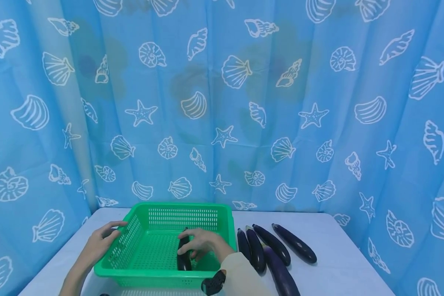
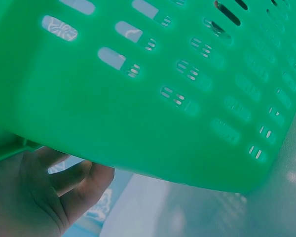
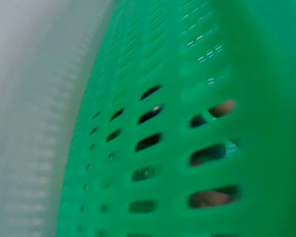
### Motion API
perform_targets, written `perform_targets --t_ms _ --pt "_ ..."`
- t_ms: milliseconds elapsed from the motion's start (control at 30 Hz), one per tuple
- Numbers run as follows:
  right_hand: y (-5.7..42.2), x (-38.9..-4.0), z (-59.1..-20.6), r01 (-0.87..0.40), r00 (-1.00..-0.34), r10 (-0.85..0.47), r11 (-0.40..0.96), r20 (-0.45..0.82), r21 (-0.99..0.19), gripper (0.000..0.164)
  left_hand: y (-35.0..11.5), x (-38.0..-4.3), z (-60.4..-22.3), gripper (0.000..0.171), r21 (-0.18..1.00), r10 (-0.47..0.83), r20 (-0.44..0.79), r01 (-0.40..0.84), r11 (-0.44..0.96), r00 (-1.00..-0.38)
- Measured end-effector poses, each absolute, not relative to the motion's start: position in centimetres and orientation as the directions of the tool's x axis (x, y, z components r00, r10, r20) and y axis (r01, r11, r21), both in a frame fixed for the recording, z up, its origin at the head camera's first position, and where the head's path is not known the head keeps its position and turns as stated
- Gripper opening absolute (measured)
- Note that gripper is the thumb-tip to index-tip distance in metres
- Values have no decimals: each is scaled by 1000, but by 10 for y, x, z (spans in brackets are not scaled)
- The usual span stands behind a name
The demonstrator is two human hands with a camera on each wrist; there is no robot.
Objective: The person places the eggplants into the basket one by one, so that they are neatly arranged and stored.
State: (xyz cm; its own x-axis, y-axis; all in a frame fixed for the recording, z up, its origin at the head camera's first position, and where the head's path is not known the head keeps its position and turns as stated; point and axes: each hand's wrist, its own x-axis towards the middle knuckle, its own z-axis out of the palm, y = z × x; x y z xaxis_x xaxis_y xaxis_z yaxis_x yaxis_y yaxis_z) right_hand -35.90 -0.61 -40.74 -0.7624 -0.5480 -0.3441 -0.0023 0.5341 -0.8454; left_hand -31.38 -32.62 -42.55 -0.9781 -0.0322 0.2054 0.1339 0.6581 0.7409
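A green slotted plastic basket stands on the white table. Inside it, my right hand grips a dark eggplant from above, thumb on one side and fingers on the other. In the right wrist view the basket wall fills most of the picture, and bits of dark eggplant and fingers show through its slots. My left hand is at the basket's left rim, its fingertips right at the edge. From the left wrist, the same hand appears under the rim with loosely bent fingers.
To the right of the basket several eggplants lie on the table, a purple one nearest the front. A blue curtain with white shell prints hangs behind and along both sides.
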Motion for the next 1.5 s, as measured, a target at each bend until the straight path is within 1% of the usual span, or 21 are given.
perform_targets --t_ms 133,333,533,800,1000,1267,1500 --pt "-3 -362 -396 -7 -739 -575 528 -351 -849 53 -327 -315 -425 53 747 -39 189 118 655 -981" --pt "4 -366 -381 21 -739 -571 509 -356 -861 51 -327 -315 -425 53 747 -37 202 129 652 -979" --pt "8 -366 -371 -11 -727 -600 498 -335 -867 52 -326 -313 -427 50 753 -32 222 151 640 -974" --pt "10 -364 -359 -87 -725 -636 466 -265 -881 57 -326 -314 -429 51 753 -40 204 131 645 -978" --pt "21 -358 -354 -129 -718 -665 417 -206 -900 53 -326 -314 -429 49 753 -37 211 138 644 -977" --pt "37 -356 -351 -127 -721 -677 343 -151 -931 50 -326 -315 -428 47 755 -47 192 117 645 -980" --pt "53 -356 -341 -200 -719 -686 353 -108 -914 48 -327 -315 -427 48 760 -49 194 119 639 -980"
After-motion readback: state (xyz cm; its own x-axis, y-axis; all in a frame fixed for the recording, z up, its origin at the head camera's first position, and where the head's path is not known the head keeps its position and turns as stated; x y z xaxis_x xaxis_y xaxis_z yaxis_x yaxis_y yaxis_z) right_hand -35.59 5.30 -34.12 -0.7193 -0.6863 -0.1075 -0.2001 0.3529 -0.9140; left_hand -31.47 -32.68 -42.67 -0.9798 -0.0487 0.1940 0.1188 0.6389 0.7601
